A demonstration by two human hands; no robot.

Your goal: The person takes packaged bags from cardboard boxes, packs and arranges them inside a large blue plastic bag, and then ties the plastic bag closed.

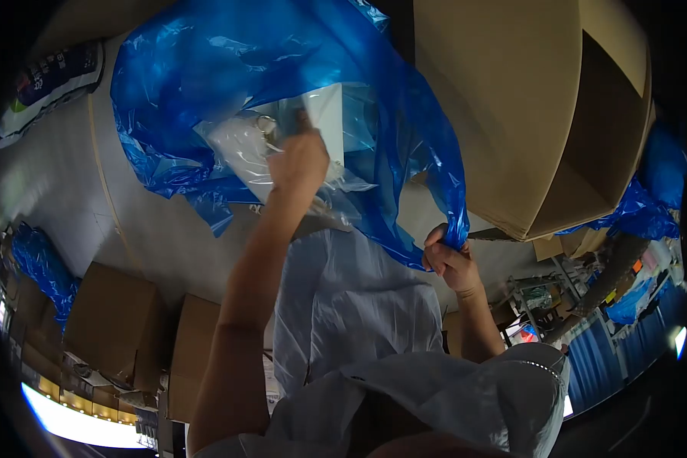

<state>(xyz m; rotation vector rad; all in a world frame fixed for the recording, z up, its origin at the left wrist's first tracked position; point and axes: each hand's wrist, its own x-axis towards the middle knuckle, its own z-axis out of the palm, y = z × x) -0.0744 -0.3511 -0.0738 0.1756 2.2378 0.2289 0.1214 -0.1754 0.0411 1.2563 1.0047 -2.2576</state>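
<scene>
A large blue plastic bag [267, 53] spreads across the upper middle, its mouth facing me. My right hand [449, 259] grips the bag's rim at the lower right, fingers wrapped round the bunched film. At the bag's opening is my left hand [301, 160], its fingers curled and partly blurred. It touches or lies over a clear plastic bag [240, 145] with something ring-shaped and metallic in it. Whether the fingers hold that bag is hard to make out. Beside them, inside the blue bag, stands a white flat piece [328, 122].
A big open cardboard box [504, 91] fills the upper right. Closed cardboard boxes [114, 320] stand at the lower left, near a blue wrapped bundle [42, 263]. A printed sack [53, 88] lies at the upper left. Shelving [542, 305] with goods is at the right.
</scene>
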